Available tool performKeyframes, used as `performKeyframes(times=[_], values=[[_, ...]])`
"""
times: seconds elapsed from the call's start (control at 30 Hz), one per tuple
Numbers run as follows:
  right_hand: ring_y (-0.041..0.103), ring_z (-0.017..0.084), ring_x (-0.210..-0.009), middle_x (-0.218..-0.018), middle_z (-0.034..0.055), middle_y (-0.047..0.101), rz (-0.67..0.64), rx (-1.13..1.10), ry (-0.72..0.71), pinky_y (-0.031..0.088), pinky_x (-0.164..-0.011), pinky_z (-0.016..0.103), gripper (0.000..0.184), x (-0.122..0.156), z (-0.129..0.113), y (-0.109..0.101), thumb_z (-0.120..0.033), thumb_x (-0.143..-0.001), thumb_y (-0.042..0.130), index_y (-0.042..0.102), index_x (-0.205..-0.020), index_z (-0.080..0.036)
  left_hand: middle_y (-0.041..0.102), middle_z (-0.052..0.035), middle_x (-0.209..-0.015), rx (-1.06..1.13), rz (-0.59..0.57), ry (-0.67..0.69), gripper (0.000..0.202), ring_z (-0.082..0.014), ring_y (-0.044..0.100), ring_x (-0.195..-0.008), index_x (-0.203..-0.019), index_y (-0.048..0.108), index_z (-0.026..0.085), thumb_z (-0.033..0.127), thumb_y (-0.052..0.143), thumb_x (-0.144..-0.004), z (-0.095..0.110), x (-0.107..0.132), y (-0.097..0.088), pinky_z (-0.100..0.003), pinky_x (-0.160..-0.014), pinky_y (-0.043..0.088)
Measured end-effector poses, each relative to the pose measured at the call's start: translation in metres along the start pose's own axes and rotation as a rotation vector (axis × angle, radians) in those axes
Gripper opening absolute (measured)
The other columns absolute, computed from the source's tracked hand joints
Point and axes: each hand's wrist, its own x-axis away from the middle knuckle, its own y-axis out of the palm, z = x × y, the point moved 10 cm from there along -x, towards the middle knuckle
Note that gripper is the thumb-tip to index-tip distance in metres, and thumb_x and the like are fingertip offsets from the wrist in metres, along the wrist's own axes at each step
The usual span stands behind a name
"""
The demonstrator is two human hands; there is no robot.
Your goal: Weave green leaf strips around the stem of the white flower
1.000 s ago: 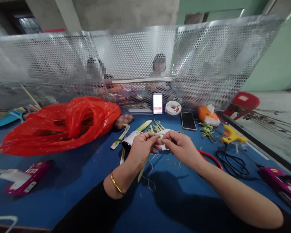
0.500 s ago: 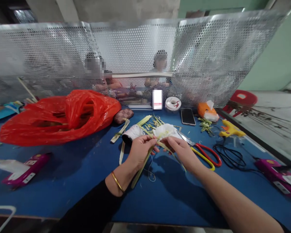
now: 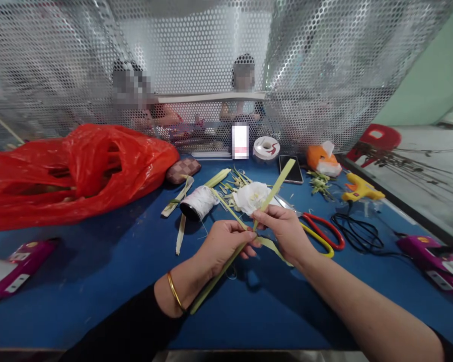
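Note:
Flat pale-green leaf strips (image 3: 281, 183) cross between my two hands, over the middle of the blue table. My left hand (image 3: 226, 245) pinches the crossing, and one strip runs from it down past the wrist. With thumb and fingers, my right hand (image 3: 287, 232) grips the strip that points up and away to the right. Another strip curls below the right hand. The exact join is hidden by the fingertips. Just beyond the left hand a spool of white thread (image 3: 204, 200) lies on its side. Crumpled white tissue (image 3: 249, 197) with plant scraps lies behind the fingers.
Scissors (image 3: 326, 236) with red and yellow handles lie right of my hand, near a yellow glue gun (image 3: 362, 188) and its black cord. A red plastic bag (image 3: 79, 171) fills the left. A phone (image 3: 295, 173) and tape roll (image 3: 266, 149) lie behind, before a perforated screen.
The view has tipped downward. My right hand now holds a strip pointing up and away, where before the strips hung low between the hands. The left hand keeps its pinch.

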Motion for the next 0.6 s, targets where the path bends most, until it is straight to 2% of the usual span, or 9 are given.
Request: performKeyframes(times=[0.2,0.3,0.47,0.6], values=[[0.046,0.011,-0.054,-0.051,-0.0028,0.055,0.05,0.041,-0.058,0.037,-0.058,0.027,0.017,0.001,0.002,-0.003,-0.03,-0.07,0.075,0.07,-0.063,-0.016,0.069,-0.0043,-0.059,-0.017,-0.008,0.005,0.011,-0.0091,0.06,-0.044,-0.065,0.06,0.013,0.012,0.065,-0.075,-0.001,0.0,0.003,-0.018,-0.043,0.045],[0.048,0.011,-0.055,-0.053,-0.0023,0.056,0.022,0.058,-0.06,0.038,-0.059,0.027,0.019,-0.001,0.002,-0.001,-0.033,-0.072,0.074,0.071,-0.064,-0.016,0.069,-0.0043,-0.06,-0.017,-0.001,0.016,0.011,-0.0096,0.061,-0.045,-0.065,0.06,0.012,0.013,0.068,-0.073,-0.002,-0.001,0.001,-0.018,-0.044,0.045],[0.05,0.013,-0.056,-0.056,0.0003,0.059,-0.033,0.051,-0.03,0.04,-0.058,0.027,0.033,-0.006,0.001,-0.002,-0.049,-0.075,0.07,0.073,-0.071,-0.016,0.072,-0.0048,-0.068,-0.006,0.026,0.019,0.004,-0.0101,0.065,-0.05,-0.075,0.064,0.012,0.015,0.066,-0.076,0.002,0.0,-0.003,-0.017,-0.046,0.046],[0.051,0.013,-0.057,-0.057,0.0004,0.06,-0.075,0.084,-0.039,0.04,-0.059,0.027,0.031,-0.007,-0.001,0.0,-0.047,-0.073,0.072,0.074,-0.073,-0.016,0.072,-0.0043,-0.065,-0.036,0.08,0.047,0.004,-0.0097,0.064,-0.047,-0.074,0.062,0.012,0.01,0.065,-0.076,0.007,0.0,-0.009,-0.016,-0.045,0.045]])
